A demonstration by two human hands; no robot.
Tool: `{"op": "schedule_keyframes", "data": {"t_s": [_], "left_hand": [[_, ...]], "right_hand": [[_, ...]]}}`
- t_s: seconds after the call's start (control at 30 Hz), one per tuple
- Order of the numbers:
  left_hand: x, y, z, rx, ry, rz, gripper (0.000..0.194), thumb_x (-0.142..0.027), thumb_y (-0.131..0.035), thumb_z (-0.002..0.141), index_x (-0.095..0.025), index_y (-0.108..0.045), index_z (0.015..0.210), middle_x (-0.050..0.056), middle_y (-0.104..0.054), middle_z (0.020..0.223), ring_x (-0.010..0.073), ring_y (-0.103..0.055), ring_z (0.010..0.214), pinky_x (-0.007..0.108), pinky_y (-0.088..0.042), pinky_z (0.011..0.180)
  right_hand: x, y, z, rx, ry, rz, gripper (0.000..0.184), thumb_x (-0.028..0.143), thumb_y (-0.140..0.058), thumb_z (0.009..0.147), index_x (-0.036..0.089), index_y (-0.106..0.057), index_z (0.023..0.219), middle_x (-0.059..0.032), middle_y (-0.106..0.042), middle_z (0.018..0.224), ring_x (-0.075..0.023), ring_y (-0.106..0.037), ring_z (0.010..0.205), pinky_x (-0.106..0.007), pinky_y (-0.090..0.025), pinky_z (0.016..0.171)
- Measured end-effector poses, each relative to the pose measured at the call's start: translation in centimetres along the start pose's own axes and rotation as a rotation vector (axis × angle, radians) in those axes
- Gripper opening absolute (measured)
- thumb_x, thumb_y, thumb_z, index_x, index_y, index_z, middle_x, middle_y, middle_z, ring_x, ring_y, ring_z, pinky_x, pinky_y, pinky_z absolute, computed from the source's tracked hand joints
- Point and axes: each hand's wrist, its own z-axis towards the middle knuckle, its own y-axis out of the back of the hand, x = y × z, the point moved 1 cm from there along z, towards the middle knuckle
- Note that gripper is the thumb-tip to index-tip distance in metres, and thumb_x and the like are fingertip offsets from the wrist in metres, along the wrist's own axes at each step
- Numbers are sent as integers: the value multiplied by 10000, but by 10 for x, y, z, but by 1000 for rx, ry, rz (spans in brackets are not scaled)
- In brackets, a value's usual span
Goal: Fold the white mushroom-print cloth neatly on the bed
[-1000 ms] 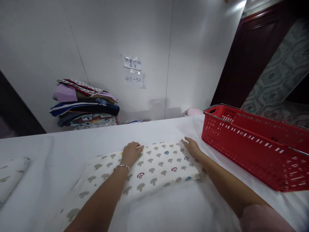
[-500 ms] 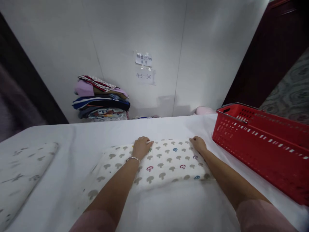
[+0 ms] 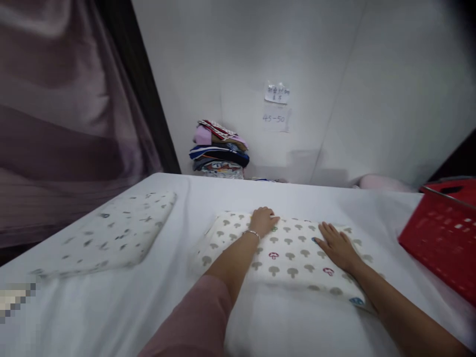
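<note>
Watching from my end through the head camera: I have the mushroom-print cloth [image 3: 286, 258] lying flat, folded, on the white table [image 3: 297, 327], in front of me. Left hand [image 3: 263, 221] at its far edge, left of the middle, fingers bent over; I can't tell whether they pinch the fabric. Right hand [image 3: 336, 245] palm down on the cloth toward the right end, fingers straight and a bit apart, gripping nothing.

Edges: a strip of tabletop runs between the cloth's far edge and the table's back edge, so I have room there. Left, a wider strip separates it from the second printed cloth [image 3: 111, 233], which lies near the table's left edge. Right, a gap of tabletop, then the red basket [image 3: 442, 238], cut off by the frame. Near side, white cover runs down out of view. My right forearm crosses the cloth's right end, so that edge is partly hidden.

Counts: two hands, two printed cloths, one basket, one bracelet [image 3: 254, 234] on the left wrist, two paper notes [image 3: 277, 120] on the wall [image 3: 316, 59], one pile of clothes [image 3: 219, 148] beyond the table; its layers too blurred to count. One curtain [image 3: 67, 124], far left.
</note>
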Motion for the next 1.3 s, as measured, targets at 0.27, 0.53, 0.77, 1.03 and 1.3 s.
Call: {"op": "schedule_keyframes", "data": {"t_s": [0.27, 0.53, 0.77, 1.03, 1.3], "left_hand": [[41, 66, -21, -55, 93, -1, 241, -324, -541, 803, -225, -609, 1012, 23, -587, 1111, 187, -478, 1087, 304, -320, 964], [125, 125, -114, -27, 516, -6, 373, -476, -436, 819, -165, -634, 875, 70, -670, 901, 208, -602, 828, 294, -436, 710], [122, 124, -136, -3, 611, -38, 388, -535, -447, 785, -193, -625, 824, 62, -684, 906, 217, -615, 823, 285, -416, 652], [119, 122, -126, 75, 641, -65, 321, -472, -518, 737, -173, -592, 827, 92, -668, 924, 237, -610, 822, 297, -421, 649], [123, 119, -129, 74, 648, -99, 222, -346, -497, 763, -151, -582, 828, 114, -656, 960, 236, -596, 881, 295, -425, 706]], "right_hand": [[-11, -11, 4, -35, 15, -59, 641, 540, -180, 880, 181, -288, 1400, -50, -220, 1478, -228, -154, 1362, -483, -197, 1075], [-15, -17, 7, -65, 27, -64, 651, 536, -206, 858, 168, -332, 1380, -63, -259, 1463, -249, -185, 1353, -499, -224, 1065], [-13, -12, 5, -63, 17, -48, 665, 556, -198, 849, 182, -316, 1387, -63, -274, 1458, -254, -201, 1348, -500, -246, 1055], [-17, -17, 7, -57, 20, -48, 675, 554, -201, 842, 170, -325, 1383, -59, -257, 1463, -246, -190, 1352, -496, -231, 1059], [-17, -14, 6, -62, 1, -31, 659, 559, -225, 845, 194, -328, 1384, -56, -272, 1457, -252, -202, 1348, -498, -244, 1054]]}}
